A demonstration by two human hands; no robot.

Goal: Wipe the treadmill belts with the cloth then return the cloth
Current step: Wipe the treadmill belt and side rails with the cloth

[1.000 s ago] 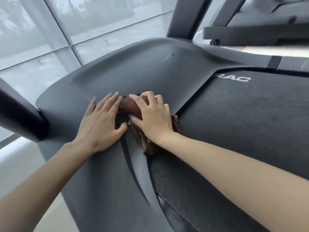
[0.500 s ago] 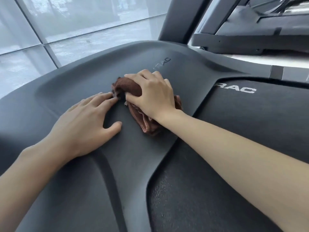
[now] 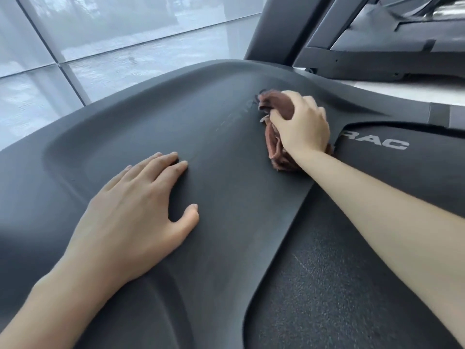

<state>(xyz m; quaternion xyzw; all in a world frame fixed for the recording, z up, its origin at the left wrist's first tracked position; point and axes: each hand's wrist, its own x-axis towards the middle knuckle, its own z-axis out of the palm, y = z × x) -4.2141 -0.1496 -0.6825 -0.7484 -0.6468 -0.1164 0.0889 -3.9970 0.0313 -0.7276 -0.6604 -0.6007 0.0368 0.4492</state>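
Note:
My right hand [image 3: 300, 123] is shut on a bunched brown cloth [image 3: 276, 152], pressing it on the dark grey motor cover [image 3: 176, 117] of the treadmill, just left of the front edge of the black textured belt [image 3: 352, 285]. Part of the cloth is hidden under my palm. My left hand [image 3: 136, 215] lies flat on the cover, fingers together, thumb out, holding nothing, well apart from the cloth. White letters "RAC" [image 3: 377, 143] mark the belt near the cloth.
A large window with dark mullions [image 3: 50, 46] runs along the left and back. The treadmill's dark upright post [image 3: 276, 26] rises at the back. A second treadmill [image 3: 392, 56] stands beyond it at the upper right, past a strip of pale floor [image 3: 402, 94].
My right hand has slid the cloth away from me and rightward across the cover. The left hand has stayed flat on the cover while the gap between the hands widened. The camera has leaned closer.

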